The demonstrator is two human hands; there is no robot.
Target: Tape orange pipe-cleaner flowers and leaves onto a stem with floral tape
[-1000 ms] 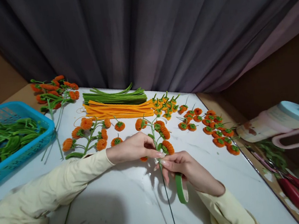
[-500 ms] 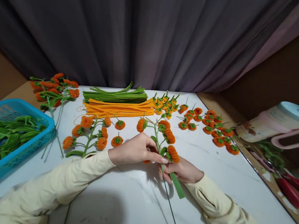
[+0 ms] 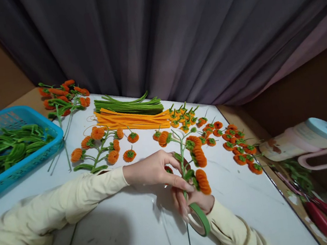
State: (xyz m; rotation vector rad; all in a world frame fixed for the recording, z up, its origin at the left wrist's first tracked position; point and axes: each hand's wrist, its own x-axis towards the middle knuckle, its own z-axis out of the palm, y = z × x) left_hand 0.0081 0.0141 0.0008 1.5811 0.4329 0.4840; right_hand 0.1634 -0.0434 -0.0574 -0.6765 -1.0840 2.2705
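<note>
My left hand point(image 3: 158, 172) pinches the green stem of an upright branch point(image 3: 182, 152) that carries orange pumpkin-like pieces and small green leaves. Just below, my right hand point(image 3: 192, 201) is closed on a roll of green tape point(image 3: 205, 219), beside the same stem. A thin dark wire runs down from the stem toward the front edge of the view. Some right fingers are hidden behind the stem and tape. Another orange branch point(image 3: 98, 155) lies on the white table point(image 3: 142, 237) to the left, with two loose orange pieces near it.
A blue basket point(image 3: 35, 155) of green leaves stands at left. Behind are finished orange stems point(image 3: 64, 97), green strips point(image 3: 128, 105) and orange strips point(image 3: 133, 120). Small orange pieces point(image 3: 240, 158) lie at right, near a tumbler point(image 3: 292, 139) and red-handled tools point(image 3: 320, 218).
Both hands and the held branch have shifted slightly right in view. The tape roll has turned from edge-on so its ring shows. The whole view has shifted a little.
</note>
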